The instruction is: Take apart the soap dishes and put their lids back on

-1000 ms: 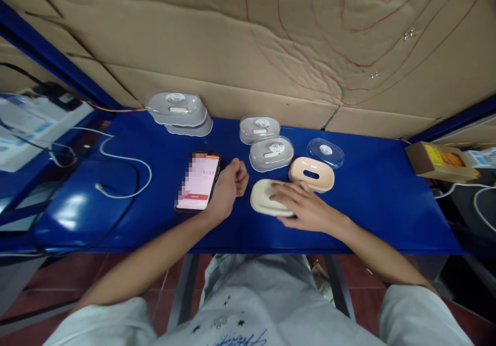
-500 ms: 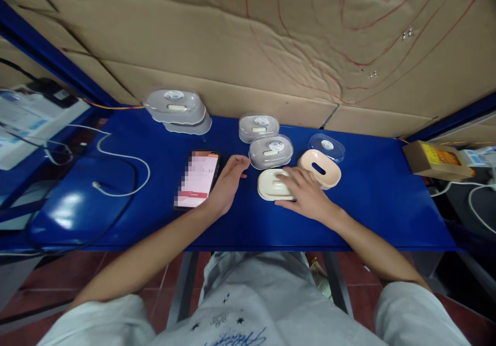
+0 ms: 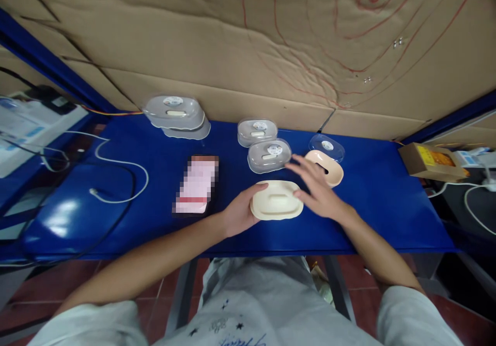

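Note:
A cream oval soap-dish part (image 3: 276,206) sits just above the blue table (image 3: 372,206), gripped at its left end by my left hand (image 3: 238,213). My right hand (image 3: 318,188) hovers beside its right end with the fingers spread, holding nothing. Behind that hand lies a peach oval tray (image 3: 331,173) with a slot in it, and a clear lid (image 3: 327,146) lies beyond it. Two closed grey-lidded boxes (image 3: 268,155) (image 3: 257,131) stand just behind the cream part.
A phone (image 3: 196,185) lies face up left of my left hand. A stack of grey-lidded boxes (image 3: 174,112) stands at the back left. White cables (image 3: 116,181) trail over the left side. A small cardboard box (image 3: 430,161) sits at the right edge. Cardboard sheets line the back wall.
My left hand left its spot by the phone and took hold of the cream part's left end. My right hand came off the top of that part and opened beside it.

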`<state>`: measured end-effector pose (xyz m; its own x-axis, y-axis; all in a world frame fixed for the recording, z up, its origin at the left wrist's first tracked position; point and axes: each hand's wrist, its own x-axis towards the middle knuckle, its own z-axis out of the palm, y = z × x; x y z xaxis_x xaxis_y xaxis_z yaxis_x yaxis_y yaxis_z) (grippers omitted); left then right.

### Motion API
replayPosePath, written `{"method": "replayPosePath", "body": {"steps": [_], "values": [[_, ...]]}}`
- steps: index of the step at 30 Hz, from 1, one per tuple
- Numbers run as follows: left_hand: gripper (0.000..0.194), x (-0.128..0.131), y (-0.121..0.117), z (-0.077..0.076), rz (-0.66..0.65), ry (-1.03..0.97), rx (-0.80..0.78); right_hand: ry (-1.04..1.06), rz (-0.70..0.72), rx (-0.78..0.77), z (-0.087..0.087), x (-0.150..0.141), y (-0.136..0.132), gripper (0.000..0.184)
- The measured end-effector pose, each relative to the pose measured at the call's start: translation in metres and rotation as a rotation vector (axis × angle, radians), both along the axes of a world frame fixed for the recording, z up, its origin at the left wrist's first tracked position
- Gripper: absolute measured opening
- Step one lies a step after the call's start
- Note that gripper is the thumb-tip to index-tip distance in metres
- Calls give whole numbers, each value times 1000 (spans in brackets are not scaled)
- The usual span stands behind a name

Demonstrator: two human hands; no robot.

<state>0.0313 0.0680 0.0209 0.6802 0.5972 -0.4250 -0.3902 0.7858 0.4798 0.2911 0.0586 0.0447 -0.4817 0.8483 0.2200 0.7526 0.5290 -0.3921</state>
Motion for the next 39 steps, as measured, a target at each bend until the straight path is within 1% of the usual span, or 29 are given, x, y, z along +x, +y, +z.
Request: {"method": "replayPosePath", "body": {"steps": [1,3,4,6,8,10,12,13,14,16,17,19,21,23,24,25,26,27,28,29,30,31,33,35,37,38,39], "values": [[34,0,0,-1,2,-9,-22,-34,-101,23,2,12,5,67],[39,-1,3,-1,-6,-29,-64,-166,-305,19,1,41,16,76],[42,-1,4,-1,-14,-37,-79,-233,-371,-15,0,55,22,79],[49,-2,6,-1,-29,-48,-106,-302,-410,-76,-4,76,30,76],[55,-2,6,0,-43,-49,-127,-253,-367,-71,-3,81,31,69],[61,-2,6,1,-57,-44,-137,-131,-279,-2,4,68,25,70],[66,-1,5,3,-67,-56,-129,-22,-146,53,12,42,11,75],[69,-2,4,3,-71,-73,-117,4,-61,46,14,26,4,75],[71,-2,4,3,-74,-94,-101,12,22,25,14,10,-4,75],[71,-3,2,1,-69,-130,-65,-31,132,6,7,-16,-17,71],[68,-3,2,0,-58,-136,-48,-50,172,10,1,-24,-20,68],[52,-3,0,-4,-18,-111,-19,-55,213,23,-11,-32,-22,68],[37,-2,0,-7,14,-58,9,-24,264,-2,-19,-29,-15,79],[33,-1,0,-7,29,-12,25,35,303,-50,-21,-15,-4,88],[33,0,0,-6,38,1,31,67,273,-54,-19,-6,3,87],[35,0,1,-4,50,7,36,95,203,-42,-18,6,10,84],[37,-1,2,-2,64,11,42,108,56,3,-17,19,18,78],[40,-1,2,0,73,15,48,69,-127,52,-17,34,26,73],[41,-2,3,2,77,19,54,-2,-310,87,-18,50,34,76],[41,-3,4,3,75,23,59,-74,-466,108,-20,67,42,89],[39,-4,5,4,73,29,59,-134,-564,83,-23,84,49,103],[38,-4,5,4,74,35,57,-173,-607,22,-27,99,55,110],[39,-5,6,3,80,44,50,-170,-634,-59,-32,123,65,108],[46,-5,7,0,80,49,51,-98,-631,-26,-32,131,69,100],[53,-5,10,-2,76,49,62,29,-581,67,-25,118,66,93],[55,-4,11,-2,77,48,68,100,-518,103,-21,105,60,89],[57,-4,12,-3,78,41,73,177,-421,112,-16,88,53,85]]}}
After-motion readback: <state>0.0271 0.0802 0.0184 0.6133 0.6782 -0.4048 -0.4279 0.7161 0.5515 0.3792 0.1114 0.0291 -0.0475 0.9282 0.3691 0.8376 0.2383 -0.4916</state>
